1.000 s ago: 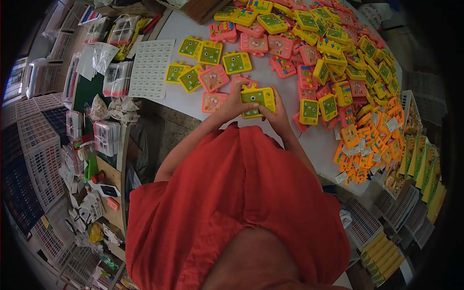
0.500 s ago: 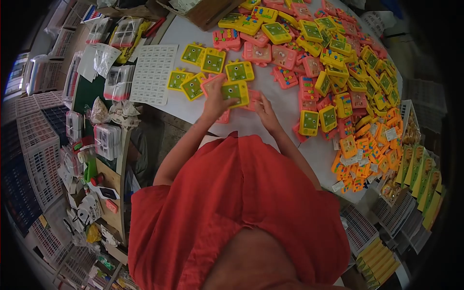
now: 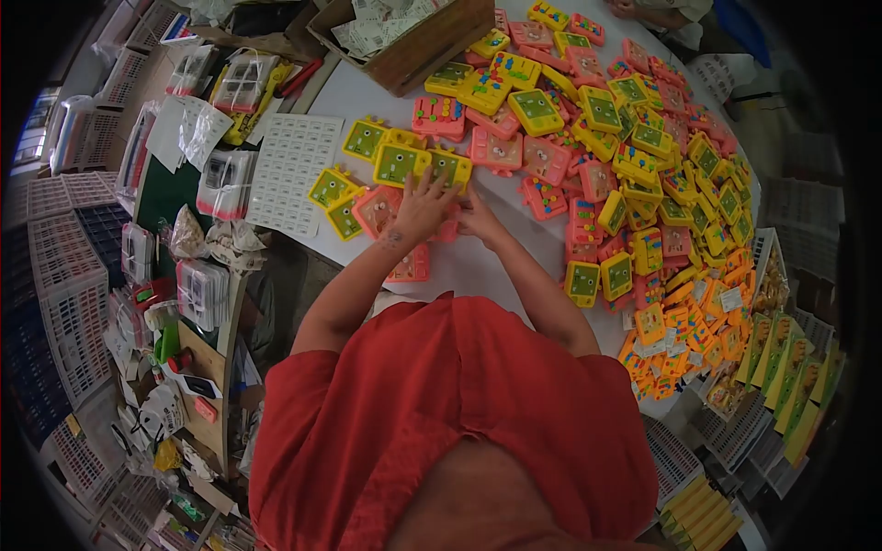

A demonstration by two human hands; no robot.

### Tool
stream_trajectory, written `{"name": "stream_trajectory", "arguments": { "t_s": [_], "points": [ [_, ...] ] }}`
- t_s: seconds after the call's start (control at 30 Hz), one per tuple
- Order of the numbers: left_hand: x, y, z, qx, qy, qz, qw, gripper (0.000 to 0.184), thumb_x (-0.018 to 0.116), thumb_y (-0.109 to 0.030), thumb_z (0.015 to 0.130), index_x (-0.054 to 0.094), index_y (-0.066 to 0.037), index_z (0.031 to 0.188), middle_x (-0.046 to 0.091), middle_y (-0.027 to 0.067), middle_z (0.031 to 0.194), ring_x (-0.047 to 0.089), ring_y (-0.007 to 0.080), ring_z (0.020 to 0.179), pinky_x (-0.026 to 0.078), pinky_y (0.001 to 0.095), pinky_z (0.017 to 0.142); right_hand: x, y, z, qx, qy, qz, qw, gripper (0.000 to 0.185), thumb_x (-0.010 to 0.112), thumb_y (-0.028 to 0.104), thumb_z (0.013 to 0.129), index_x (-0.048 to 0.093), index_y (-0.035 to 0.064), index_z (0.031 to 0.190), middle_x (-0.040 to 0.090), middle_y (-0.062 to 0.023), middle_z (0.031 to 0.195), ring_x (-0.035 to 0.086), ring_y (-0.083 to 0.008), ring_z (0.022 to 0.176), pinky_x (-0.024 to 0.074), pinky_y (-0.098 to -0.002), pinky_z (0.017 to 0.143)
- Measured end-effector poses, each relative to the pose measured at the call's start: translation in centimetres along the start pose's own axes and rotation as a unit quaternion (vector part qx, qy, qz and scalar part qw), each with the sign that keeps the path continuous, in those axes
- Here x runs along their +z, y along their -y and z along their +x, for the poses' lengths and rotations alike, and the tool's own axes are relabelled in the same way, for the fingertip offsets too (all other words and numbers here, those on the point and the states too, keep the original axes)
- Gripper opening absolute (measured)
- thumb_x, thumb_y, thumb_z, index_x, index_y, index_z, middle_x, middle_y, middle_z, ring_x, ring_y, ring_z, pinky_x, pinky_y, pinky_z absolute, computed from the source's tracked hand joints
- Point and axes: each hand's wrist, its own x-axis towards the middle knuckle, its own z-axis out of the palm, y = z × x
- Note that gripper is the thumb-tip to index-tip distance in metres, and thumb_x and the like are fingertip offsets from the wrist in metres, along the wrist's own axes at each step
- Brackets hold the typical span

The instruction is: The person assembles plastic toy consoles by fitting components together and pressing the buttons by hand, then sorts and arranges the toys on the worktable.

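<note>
My left hand [image 3: 425, 204] is spread over the small group of toys, its fingertips at the lower edges of two yellow toys with green faces, one on the left [image 3: 401, 164] and one on the right [image 3: 451, 169]. My right hand [image 3: 478, 220] is just to the right, its fingers bent beside a pink toy [image 3: 447, 226] that is mostly covered; its grip is too small to make out. Another pink toy [image 3: 375, 209] lies left of my left hand, and one more [image 3: 410, 266] lies below it. More yellow toys [image 3: 332, 186] lie at the group's left side.
A large heap of yellow and pink toys [image 3: 634, 165] covers the right of the table, with orange tagged toys [image 3: 684, 331] below. A sticker sheet [image 3: 295, 172] lies left, a box of papers [image 3: 413, 50] behind. Another person's hand [image 3: 623, 8] shows at the top.
The yellow toy first held in both hands moved left, then down among the group. My left hand has opened and spread out. The view has shifted, showing more of the box.
</note>
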Motion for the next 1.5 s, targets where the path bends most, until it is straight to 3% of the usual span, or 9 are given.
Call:
{"name": "stream_trajectory", "arguments": {
  "t_s": [0.07,0.17,0.23,0.37,0.8,0.9,1.07,1.17,1.5],
  "points": [
    [0.4,1.1,0.0,0.003,0.086,0.072,0.994,0.067,0.067,-0.03,0.075,0.039,-0.021,0.136,0.032,0.0067,0.143,0.014,0.0311,0.139,0.008,0.0568,0.11,-0.7,0.8,0.9,0.035,0.028,0.009,0.999,0.072,0.064,0.018,0.08,0.027,0.0109,0.142,0.058,-0.0127,0.095,0.058,-0.029,0.082,0.0482,-0.038,0.078],
    [0.3,2.8,0.2,0.01,0.086,0.034,0.996,0.066,0.067,-0.029,0.075,0.04,-0.021,0.135,0.032,0.0057,0.144,0.014,0.031,0.139,0.006,0.0568,0.11,-2.4,1.4,3.4,-0.124,0.073,-0.348,0.926,0.057,0.065,0.013,0.076,0.044,0.0081,0.13,0.056,-0.0145,0.097,0.056,-0.034,0.09,0.0464,-0.0409,0.083],
    [1.0,3.2,0.4,0.016,0.076,0.035,0.996,0.065,0.067,-0.028,0.074,0.042,-0.021,0.134,0.032,0.0064,0.143,0.014,0.0313,0.139,0.007,0.0576,0.11,-2.9,6.1,4.8,-0.315,-0.089,-0.446,0.833,0.046,0.068,0.015,0.073,0.054,0.0074,0.116,0.053,-0.0165,0.106,0.051,-0.0354,0.102,0.0421,-0.0427,0.089],
    [0.1,2.3,1.5,0.004,0.09,0.053,0.995,0.052,0.061,-0.021,0.077,0.047,-0.017,0.128,0.036,0.009,0.141,0.017,0.0326,0.137,0.01,0.0596,0.108,-4.7,12.1,10.8,-0.351,-0.211,-0.539,0.736,0.065,0.072,0.027,0.072,0.044,0.015,0.13,0.038,-0.0188,0.132,0.033,-0.0399,0.125,0.0301,-0.0517,0.101],
    [0.4,0.7,1.4,0.02,0.024,-0.147,0.989,0.048,0.065,-0.014,0.076,0.05,-0.009,0.122,0.045,0.0124,0.133,0.038,0.0341,0.125,0.027,0.052,0.105,-10.3,10.7,9.1,-0.214,-0.043,-0.579,0.786,0.057,0.072,0.028,0.073,0.047,0.0151,0.122,0.046,-0.0167,0.125,0.043,-0.036,0.118,0.0365,-0.0442,0.097],
    [-0.4,-2.2,0.8,-0.082,0.078,-0.34,0.933,0.053,0.066,-0.017,0.08,0.046,-0.008,0.128,0.044,0.015,0.132,0.044,0.0332,0.121,0.037,0.0456,0.1,-10.7,8.9,5.0,-0.349,-0.081,-0.568,0.741,0.049,0.067,0.019,0.078,0.047,0.0096,0.121,0.05,-0.0176,0.12,0.05,-0.0325,0.111,0.0423,-0.0414,0.092],
    [-0.6,-6.0,-0.3,-0.178,0.034,-0.568,0.803,0.072,0.063,-0.017,0.086,0.02,-0.003,0.142,0.041,0.0196,0.133,0.052,0.0275,0.113,0.047,0.0369,0.089,-9.4,5.6,-3.1,-0.173,-0.086,0.087,0.977,0.038,0.059,0.013,0.087,0.045,0.007,0.122,0.056,-0.0115,0.114,0.059,-0.0256,0.1,0.0506,-0.0358,0.082],
    [-1.0,-7.5,-0.5,-0.093,0.039,-0.679,0.727,0.079,0.067,-0.016,0.084,0.016,-0.004,0.143,0.043,0.0172,0.132,0.052,0.0247,0.112,0.048,0.033,0.087,-7.4,3.5,-7.5,-0.042,-0.064,0.392,0.917,0.034,0.05,0.013,0.093,0.042,0.0059,0.125,0.054,-0.0097,0.118,0.057,-0.0219,0.106,0.0523,-0.0367,0.084],
    [-3.2,-11.2,-3.2,-0.083,-0.005,-0.657,0.749,0.097,0.077,-0.007,0.072,0.01,0.0,0.142,0.044,0.0156,0.128,0.052,0.0226,0.111,0.049,0.0323,0.088,-4.5,2.5,-13.3,-0.065,-0.004,0.454,0.889,0.035,0.043,0.021,0.097,0.036,0.0077,0.129,0.049,-0.0105,0.124,0.055,-0.0241,0.11,0.052,-0.0397,0.086]
  ]
}}
